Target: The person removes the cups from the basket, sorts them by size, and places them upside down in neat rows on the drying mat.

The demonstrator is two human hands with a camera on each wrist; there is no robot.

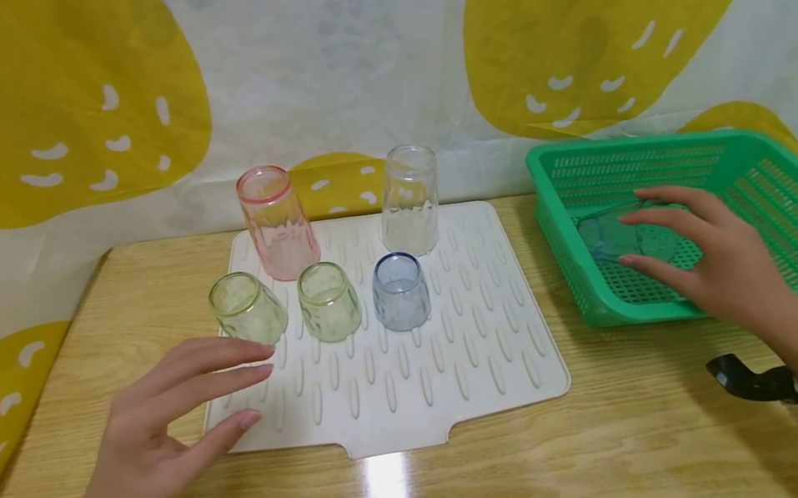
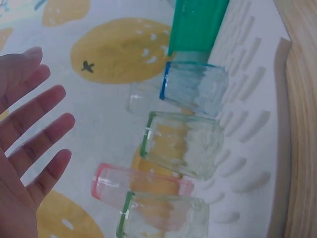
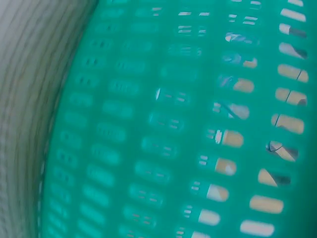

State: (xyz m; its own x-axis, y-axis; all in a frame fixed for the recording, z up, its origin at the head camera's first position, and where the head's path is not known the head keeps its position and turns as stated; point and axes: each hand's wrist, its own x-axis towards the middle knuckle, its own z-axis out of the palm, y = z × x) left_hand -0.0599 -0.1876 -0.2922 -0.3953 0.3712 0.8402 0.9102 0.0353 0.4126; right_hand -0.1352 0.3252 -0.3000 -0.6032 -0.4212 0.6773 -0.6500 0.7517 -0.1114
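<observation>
In the head view, my right hand reaches into a green basket, thumb and fingers spread around a see-through glass lying there. Whether they touch it I cannot tell. My left hand hovers with parted fingers over the left edge of a white drying mat, holding nothing. Two small green glasses and a small blue-rimmed glass stand on the mat. Behind them are a tall pink glass and a tall clear glass.
A wooden table carries the mat and the basket. A fruit-print cloth hangs at the back. In the right wrist view the basket's slotted wall fills most of the picture and hides the right hand.
</observation>
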